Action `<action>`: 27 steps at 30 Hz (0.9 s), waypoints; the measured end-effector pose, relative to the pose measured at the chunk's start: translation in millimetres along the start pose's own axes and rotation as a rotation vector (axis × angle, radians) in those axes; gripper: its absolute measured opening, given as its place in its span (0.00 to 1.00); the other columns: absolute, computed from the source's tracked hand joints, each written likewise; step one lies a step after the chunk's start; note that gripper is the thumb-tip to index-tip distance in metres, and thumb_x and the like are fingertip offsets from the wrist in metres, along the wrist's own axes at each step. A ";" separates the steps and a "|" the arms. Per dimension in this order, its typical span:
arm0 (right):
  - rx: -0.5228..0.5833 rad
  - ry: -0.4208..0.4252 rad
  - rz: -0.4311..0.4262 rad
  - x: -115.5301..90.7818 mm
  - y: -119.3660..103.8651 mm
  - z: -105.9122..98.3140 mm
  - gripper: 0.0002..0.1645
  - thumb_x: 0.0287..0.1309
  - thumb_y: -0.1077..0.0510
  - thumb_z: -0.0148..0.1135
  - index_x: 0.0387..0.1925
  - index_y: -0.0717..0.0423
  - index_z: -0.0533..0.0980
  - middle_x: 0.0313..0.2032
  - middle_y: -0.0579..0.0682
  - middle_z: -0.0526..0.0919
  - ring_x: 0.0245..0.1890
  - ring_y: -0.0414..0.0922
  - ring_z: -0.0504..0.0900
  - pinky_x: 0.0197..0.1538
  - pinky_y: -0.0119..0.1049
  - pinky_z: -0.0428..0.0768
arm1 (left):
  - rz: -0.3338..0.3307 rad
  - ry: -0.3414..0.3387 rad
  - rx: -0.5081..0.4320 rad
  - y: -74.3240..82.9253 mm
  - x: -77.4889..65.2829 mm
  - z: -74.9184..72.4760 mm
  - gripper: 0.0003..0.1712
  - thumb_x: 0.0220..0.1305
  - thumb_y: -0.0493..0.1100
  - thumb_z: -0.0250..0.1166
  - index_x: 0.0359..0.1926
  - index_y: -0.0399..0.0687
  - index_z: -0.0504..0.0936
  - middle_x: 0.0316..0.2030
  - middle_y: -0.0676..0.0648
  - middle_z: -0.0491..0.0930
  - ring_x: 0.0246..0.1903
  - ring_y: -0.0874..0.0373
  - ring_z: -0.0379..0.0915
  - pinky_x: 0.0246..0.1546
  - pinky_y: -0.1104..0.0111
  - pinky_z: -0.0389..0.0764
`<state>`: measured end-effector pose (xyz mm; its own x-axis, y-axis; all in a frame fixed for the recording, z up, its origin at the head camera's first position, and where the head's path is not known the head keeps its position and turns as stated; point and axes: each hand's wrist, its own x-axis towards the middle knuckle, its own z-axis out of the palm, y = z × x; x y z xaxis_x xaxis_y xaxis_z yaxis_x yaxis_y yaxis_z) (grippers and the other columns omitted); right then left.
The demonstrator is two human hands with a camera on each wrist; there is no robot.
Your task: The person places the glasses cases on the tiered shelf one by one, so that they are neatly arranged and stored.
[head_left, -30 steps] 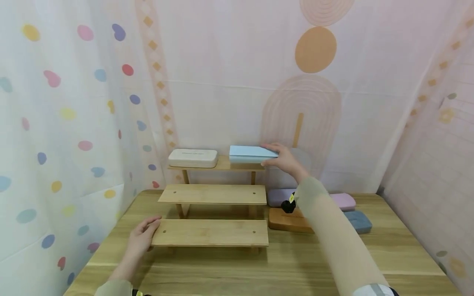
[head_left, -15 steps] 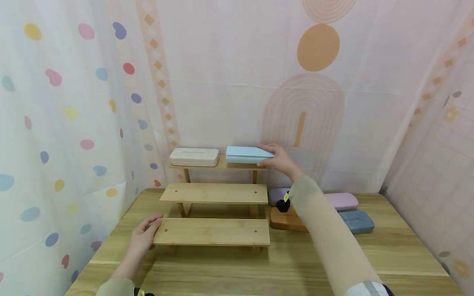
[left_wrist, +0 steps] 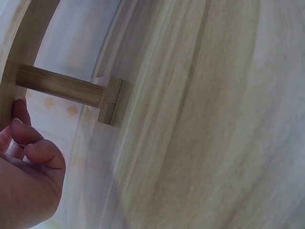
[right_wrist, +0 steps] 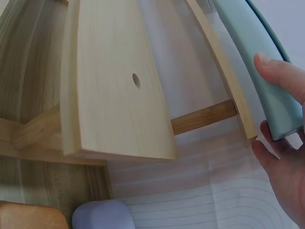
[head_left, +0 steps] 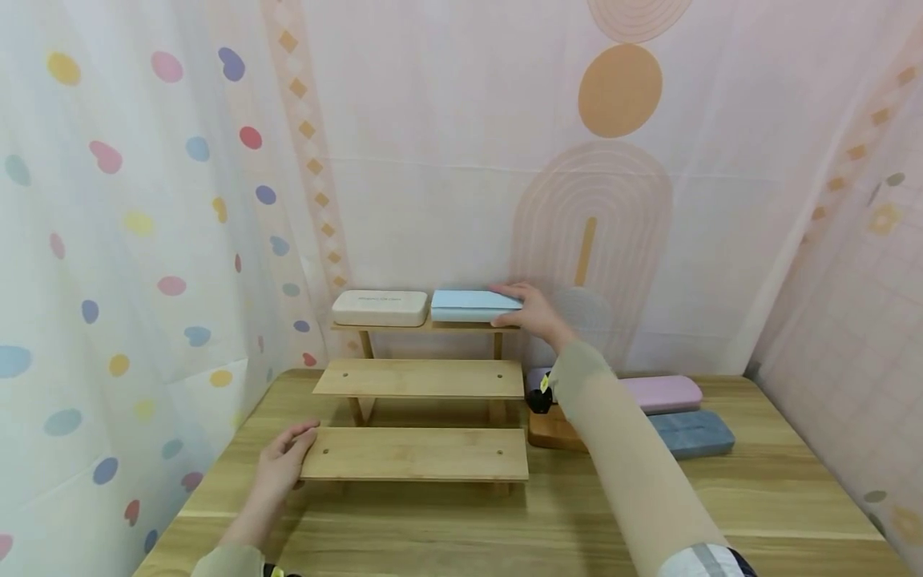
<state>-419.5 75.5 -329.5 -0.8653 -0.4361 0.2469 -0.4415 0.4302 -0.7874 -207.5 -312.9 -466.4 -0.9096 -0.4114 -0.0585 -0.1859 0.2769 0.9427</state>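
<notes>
My right hand (head_left: 537, 314) holds the right end of a light blue glasses case (head_left: 472, 308), thumb on its front side in the right wrist view. The case is at the top step of a three-step wooden display stand (head_left: 418, 377), just right of a white glasses case (head_left: 380, 309) with small print on its lid. A narrow gap parts the two cases. At the lower left, my left hand (head_left: 283, 457) grips the left end of the stand's lowest step (head_left: 418, 455). The left wrist view shows its curled fingers (left_wrist: 26, 133) at the board's edge, by a round wooden leg (left_wrist: 59, 86).
On the table (head_left: 779, 497), right of the stand, lie a brown case (head_left: 554, 430), a pink case (head_left: 662, 393) and a blue-grey case (head_left: 694, 433). A purple case (right_wrist: 103, 215) is there too, partly behind my right arm. Patterned curtains (head_left: 433, 200) hang behind.
My right hand has moved the light blue case left along the top step, closer to the white case. It has also come down slightly. The left hand stays on the lowest step.
</notes>
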 end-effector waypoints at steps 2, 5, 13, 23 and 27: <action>0.000 0.001 0.006 -0.3 -1.1 1.1 0.42 0.50 0.57 0.75 0.67 0.47 0.70 0.63 0.54 0.66 0.61 0.52 0.64 0.64 0.50 0.64 | 0.001 -0.002 0.003 -0.5 -0.8 -0.4 0.32 0.68 0.60 0.58 0.64 0.45 0.72 0.42 0.52 0.79 0.29 0.59 0.72 0.23 0.68 0.72; -0.008 0.002 0.005 -0.3 -3.0 1.8 0.42 0.50 0.57 0.75 0.67 0.48 0.69 0.65 0.56 0.64 0.64 0.53 0.62 0.66 0.51 0.60 | -0.002 -0.001 0.010 -0.5 -2.7 -0.7 0.32 0.68 0.60 0.58 0.63 0.45 0.72 0.42 0.52 0.79 0.29 0.58 0.71 0.23 0.68 0.72; -0.032 0.013 -0.014 2.0 -6.3 3.7 0.42 0.49 0.58 0.75 0.67 0.50 0.69 0.64 0.57 0.65 0.62 0.53 0.63 0.66 0.49 0.60 | -0.004 0.006 -0.003 2.1 -5.5 -0.4 0.30 0.69 0.59 0.58 0.63 0.45 0.73 0.42 0.52 0.80 0.27 0.59 0.72 0.22 0.68 0.72; -0.050 -0.004 -0.019 -2.0 -6.1 8.9 0.42 0.50 0.57 0.74 0.67 0.52 0.69 0.64 0.57 0.66 0.63 0.53 0.63 0.66 0.50 0.60 | -0.012 -0.002 0.000 3.3 -9.9 -1.0 0.29 0.69 0.59 0.57 0.63 0.46 0.73 0.42 0.53 0.79 0.27 0.59 0.72 0.23 0.69 0.72; -0.047 -0.002 -0.021 -3.6 -5.7 9.9 0.41 0.50 0.57 0.74 0.67 0.52 0.69 0.64 0.57 0.66 0.63 0.53 0.63 0.66 0.49 0.60 | -0.017 -0.002 0.005 3.3 -11.6 -0.9 0.29 0.70 0.59 0.57 0.63 0.47 0.73 0.42 0.53 0.79 0.27 0.59 0.71 0.23 0.69 0.72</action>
<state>-411.6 66.8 -331.5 -0.8555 -0.4466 0.2620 -0.4700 0.4575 -0.7548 -197.2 -307.9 -462.3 -0.9069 -0.4145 -0.0750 -0.2030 0.2741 0.9400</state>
